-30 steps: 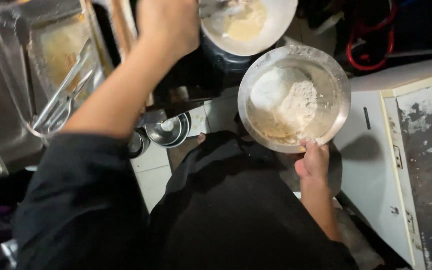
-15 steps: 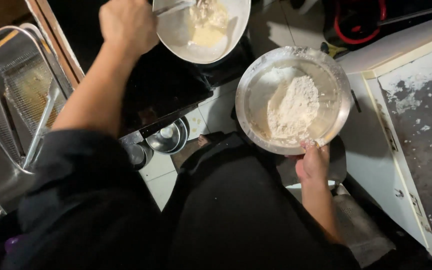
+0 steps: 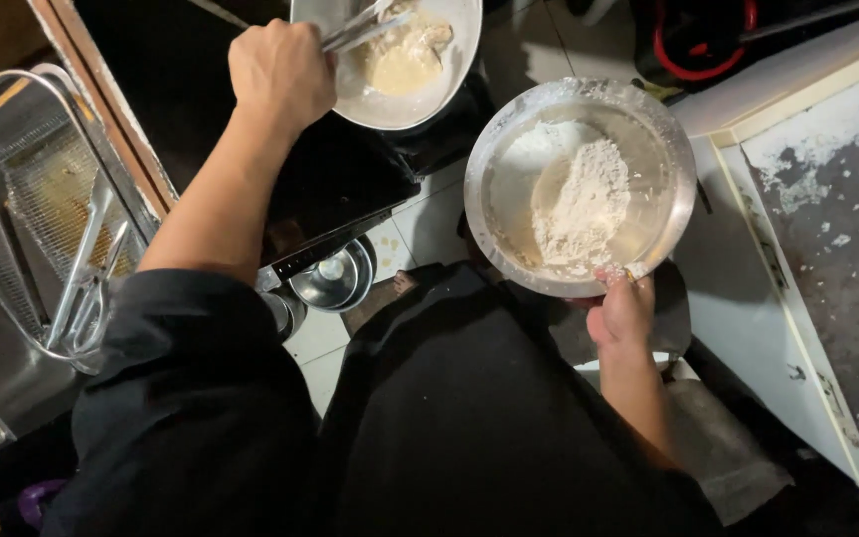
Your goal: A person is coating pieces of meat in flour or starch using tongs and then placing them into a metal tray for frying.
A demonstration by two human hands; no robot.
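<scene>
Tongs (image 3: 365,30) sit clamped in your left hand (image 3: 280,70), tips over the battered pieces (image 3: 405,55) in the white bowl (image 3: 449,89). Those look soft and slippery; pinch gently mid-piece. Your right hand (image 3: 620,313) grips the flour bowl (image 3: 484,199) by its near rim.

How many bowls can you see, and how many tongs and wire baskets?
Bowls: 4 (flour bowl in right hand, batter bowl, two small steel bowls)
Tongs: 2 (one in left hand, one in the basket)
Wire baskets: 1
Total: 7
</scene>
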